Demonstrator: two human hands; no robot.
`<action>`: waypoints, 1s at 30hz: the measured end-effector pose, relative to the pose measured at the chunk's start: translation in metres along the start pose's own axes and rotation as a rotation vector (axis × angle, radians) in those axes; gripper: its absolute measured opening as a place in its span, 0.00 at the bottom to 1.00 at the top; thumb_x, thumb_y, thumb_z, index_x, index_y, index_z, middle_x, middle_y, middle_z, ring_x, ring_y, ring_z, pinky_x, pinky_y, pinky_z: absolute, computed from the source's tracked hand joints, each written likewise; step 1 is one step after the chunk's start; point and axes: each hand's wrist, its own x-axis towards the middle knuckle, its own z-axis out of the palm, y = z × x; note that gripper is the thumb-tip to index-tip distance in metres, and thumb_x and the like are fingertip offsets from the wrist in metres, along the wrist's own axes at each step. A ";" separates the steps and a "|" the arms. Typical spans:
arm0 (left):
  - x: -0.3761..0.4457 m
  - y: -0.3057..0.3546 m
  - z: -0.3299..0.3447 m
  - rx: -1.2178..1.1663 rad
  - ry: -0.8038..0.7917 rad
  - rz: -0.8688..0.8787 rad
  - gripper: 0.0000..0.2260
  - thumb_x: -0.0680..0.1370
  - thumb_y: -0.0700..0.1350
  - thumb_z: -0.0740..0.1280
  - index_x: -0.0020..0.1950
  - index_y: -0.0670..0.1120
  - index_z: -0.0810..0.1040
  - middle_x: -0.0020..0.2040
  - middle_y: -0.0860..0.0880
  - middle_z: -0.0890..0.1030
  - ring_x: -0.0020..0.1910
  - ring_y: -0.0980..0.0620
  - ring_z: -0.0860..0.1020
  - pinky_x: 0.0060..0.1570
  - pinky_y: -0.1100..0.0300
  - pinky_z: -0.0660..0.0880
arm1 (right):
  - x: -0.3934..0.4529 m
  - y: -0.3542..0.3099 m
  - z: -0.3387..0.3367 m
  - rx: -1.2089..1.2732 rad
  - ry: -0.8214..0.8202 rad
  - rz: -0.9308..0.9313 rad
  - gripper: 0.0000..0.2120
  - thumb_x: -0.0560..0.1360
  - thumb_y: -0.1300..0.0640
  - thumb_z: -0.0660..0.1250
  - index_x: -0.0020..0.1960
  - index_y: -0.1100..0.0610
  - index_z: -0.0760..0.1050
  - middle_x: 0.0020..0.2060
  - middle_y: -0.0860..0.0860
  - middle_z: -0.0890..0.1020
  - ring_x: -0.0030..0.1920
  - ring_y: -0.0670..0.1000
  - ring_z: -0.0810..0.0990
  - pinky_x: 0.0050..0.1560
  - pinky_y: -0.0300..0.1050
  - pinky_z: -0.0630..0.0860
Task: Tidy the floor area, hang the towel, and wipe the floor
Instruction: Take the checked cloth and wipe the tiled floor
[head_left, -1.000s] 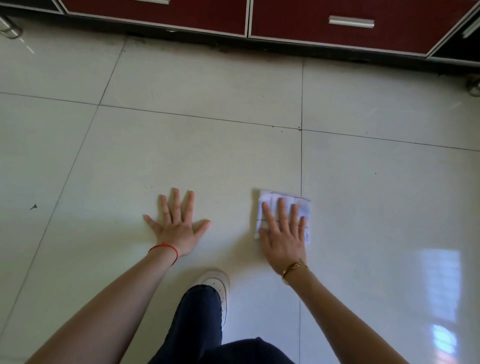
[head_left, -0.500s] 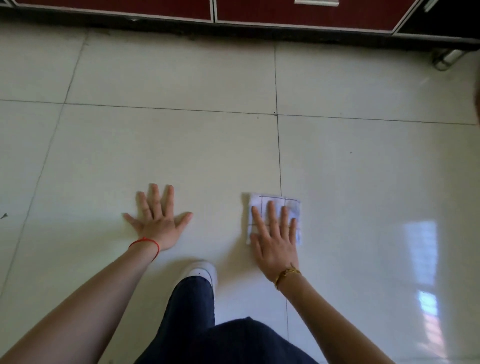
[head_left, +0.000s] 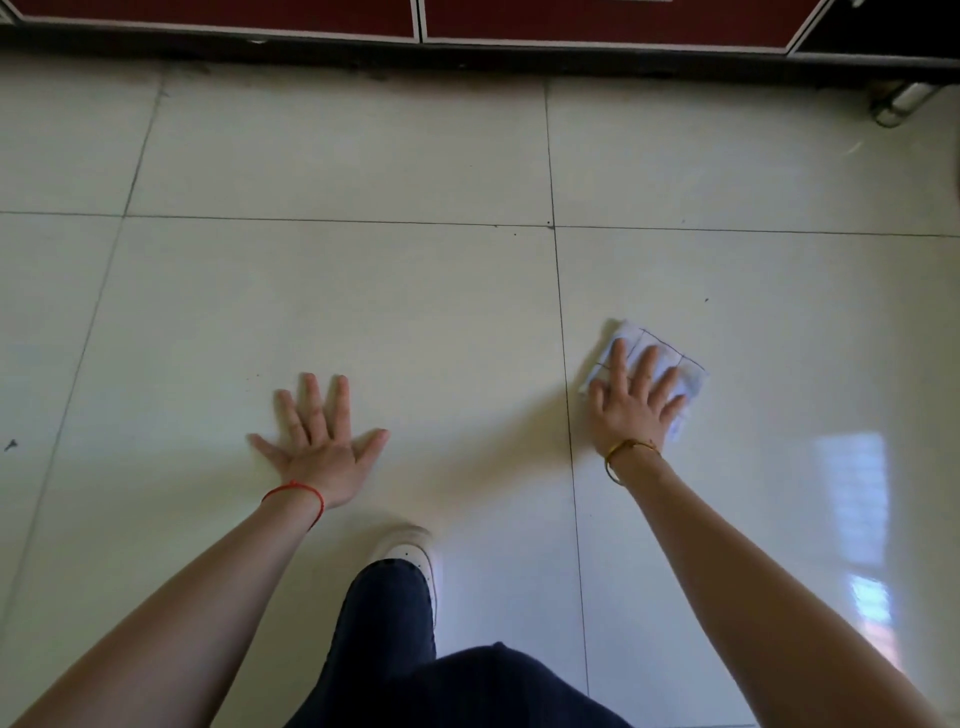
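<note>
Knee and shoe: a dark trouser leg (head_left: 389, 623) and a white shoe (head_left: 408, 551) sit nearest, between the two arms; the person looks to be crouched low, so the weight should stay over this foot and not tip forward.
Left hand: the left hand (head_left: 319, 447) lies flat on the floor (head_left: 415, 322), fingers straight and spread, holding nothing; a red string circles the wrist. It seems to serve as a prop, and is best kept planted while the other arm sweeps.
Right hand: the right hand (head_left: 631, 410) lies palm down on the cloth, fingers straight and fanned, pressing and not pinching; a gold bangle (head_left: 626, 457) sits at the wrist.
Cloth: a small folded white cloth (head_left: 675, 374) with thin dark lines lies flat on the tile to the right of the long grout line (head_left: 563, 364), its far and right edges showing past the fingertips.
Step in hand: wiping the floor, by the look of it.
How to do it well: press evenly through the whole palm so the cloth slides with the hand and does not bunch or slip out; overlap the strokes, cross the grout line where dirt collects, and turn the cloth to a clean face when it greys.
Specks: a dark fleck (head_left: 10, 444) lies at the far left and tiny dots (head_left: 706, 300) beyond the cloth; these look worth reaching.
Cabinets: red cabinet fronts (head_left: 415, 18) run along the far edge above a dark, grimy base strip (head_left: 467, 57), probably the last stretch to wipe.
</note>
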 end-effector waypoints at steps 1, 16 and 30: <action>0.000 0.000 0.000 0.003 -0.001 -0.001 0.36 0.76 0.70 0.43 0.70 0.57 0.22 0.72 0.49 0.22 0.72 0.41 0.25 0.66 0.27 0.38 | 0.000 -0.012 0.001 -0.012 -0.002 -0.042 0.29 0.81 0.47 0.46 0.77 0.44 0.36 0.77 0.55 0.39 0.75 0.63 0.37 0.73 0.64 0.37; 0.002 0.000 -0.003 -0.016 -0.023 -0.001 0.37 0.76 0.70 0.43 0.72 0.57 0.23 0.71 0.50 0.20 0.71 0.41 0.24 0.66 0.27 0.37 | -0.030 -0.074 0.033 -0.099 -0.036 -0.512 0.28 0.81 0.43 0.45 0.76 0.42 0.36 0.77 0.52 0.37 0.75 0.61 0.33 0.73 0.63 0.35; 0.009 -0.005 0.000 -0.044 -0.025 0.013 0.38 0.64 0.74 0.31 0.67 0.59 0.19 0.68 0.51 0.17 0.69 0.41 0.21 0.64 0.25 0.37 | 0.086 -0.175 -0.009 -0.152 -0.080 -0.418 0.28 0.81 0.44 0.45 0.77 0.43 0.37 0.77 0.53 0.36 0.75 0.62 0.33 0.73 0.63 0.35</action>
